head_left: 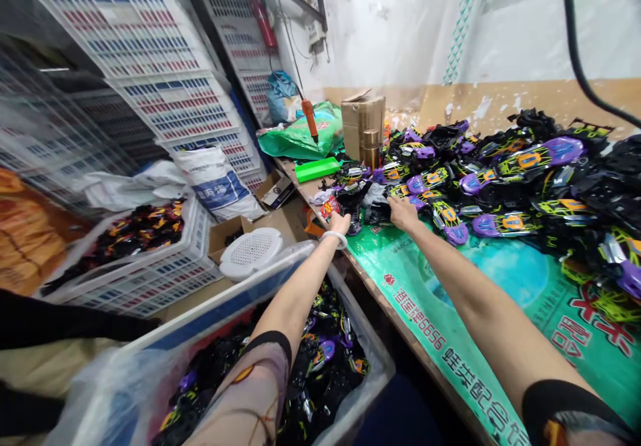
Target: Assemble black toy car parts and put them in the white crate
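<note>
At the far end of the table, my left hand reaches to the edge, its fingers closed beside a small red packet and some black parts. What lies in its fingers is hidden. My right hand is a little to the right, fingers curled against a grey and black piece that I cannot name. Close by on its right, toy car bodies in purple, black, yellow-green and orange lie in a heap. A green printed sack is spread beneath both hands.
An orange electric screwdriver hangs above a bright green tray. A cardboard box and gold cylinder stand behind. Below my left arm is a lined crate of car parts. Stacked white crates rise at left.
</note>
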Tool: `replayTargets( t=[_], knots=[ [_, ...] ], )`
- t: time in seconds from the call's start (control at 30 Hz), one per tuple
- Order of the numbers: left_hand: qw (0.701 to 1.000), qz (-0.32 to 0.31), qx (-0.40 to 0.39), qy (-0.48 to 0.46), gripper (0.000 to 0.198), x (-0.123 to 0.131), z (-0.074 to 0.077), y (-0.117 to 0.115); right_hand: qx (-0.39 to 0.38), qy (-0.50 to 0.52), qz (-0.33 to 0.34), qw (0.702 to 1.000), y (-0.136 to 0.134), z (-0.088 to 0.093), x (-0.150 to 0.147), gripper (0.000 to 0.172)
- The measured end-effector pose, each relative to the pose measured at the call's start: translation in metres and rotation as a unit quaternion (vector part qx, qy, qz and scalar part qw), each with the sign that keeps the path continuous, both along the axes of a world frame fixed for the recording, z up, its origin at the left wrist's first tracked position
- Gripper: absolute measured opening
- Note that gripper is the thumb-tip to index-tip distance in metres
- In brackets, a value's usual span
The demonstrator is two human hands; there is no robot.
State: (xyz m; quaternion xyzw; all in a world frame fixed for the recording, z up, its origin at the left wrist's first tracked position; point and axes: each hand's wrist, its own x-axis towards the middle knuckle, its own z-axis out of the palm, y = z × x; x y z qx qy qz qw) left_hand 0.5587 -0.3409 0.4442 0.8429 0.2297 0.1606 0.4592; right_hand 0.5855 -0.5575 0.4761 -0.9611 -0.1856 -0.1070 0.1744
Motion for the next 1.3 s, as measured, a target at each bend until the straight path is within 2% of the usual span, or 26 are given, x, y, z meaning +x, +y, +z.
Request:
replayTargets(
  t=[0.13,0.27,0.33,0.4,0.5,0.57,0.7,0.83,0.97,1.07,1.13,1.3],
  knots=[
    [0.999,-0.013,-0.034,0.007,0.026,0.005,-0.003,0.003,-0.021,0.018,-0.001,1.0,-0.002,-0.003,0.005,0.036],
    [0.995,-0.046,-0.089,-0.003,0.02,-0.013,-0.005,-0.007,-0.012,0.046,-0.01,0.999,-0.028,-0.005,-0.021,0.021],
    [0.988,-0.067,-0.138,-0.017,0.022,-0.038,-0.009,-0.021,0.037,0.052,-0.023,0.998,-0.047,-0.012,-0.049,0.015],
    [0.966,-0.09,-0.237,-0.054,0.025,-0.073,-0.015,-0.04,0.133,0.063,-0.055,0.988,-0.066,-0.023,-0.084,0.01],
    [0.899,-0.117,-0.408,-0.111,0.032,-0.133,-0.023,-0.074,0.291,0.081,-0.112,0.947,-0.094,-0.038,-0.142,0.018],
    [0.865,-0.132,-0.472,-0.107,0.033,-0.171,-0.026,-0.097,0.368,0.085,-0.14,0.915,-0.109,-0.043,-0.182,0.022],
    [0.831,-0.143,-0.535,-0.063,0.035,-0.23,-0.029,-0.137,0.476,0.073,-0.174,0.859,-0.131,-0.038,-0.251,0.029],
    [0.807,-0.164,-0.563,-0.069,0.036,-0.267,-0.025,-0.168,0.544,0.066,-0.179,0.817,-0.15,-0.032,-0.299,0.034],
    [0.77,-0.204,-0.596,-0.102,0.041,-0.288,-0.015,-0.189,0.601,0.066,-0.171,0.778,-0.168,-0.04,-0.32,0.04],
    [0.769,-0.217,-0.593,-0.104,0.051,-0.294,-0.008,-0.196,0.633,0.07,-0.155,0.755,-0.176,-0.048,-0.323,0.042],
    [0.776,-0.209,-0.587,-0.099,0.049,-0.295,-0.007,-0.198,0.641,0.066,-0.148,0.75,-0.177,-0.049,-0.324,0.043],
    [0.781,-0.2,-0.585,-0.09,0.041,-0.294,-0.009,-0.203,0.627,0.065,-0.14,0.764,-0.173,-0.043,-0.329,0.042]
  ],
)
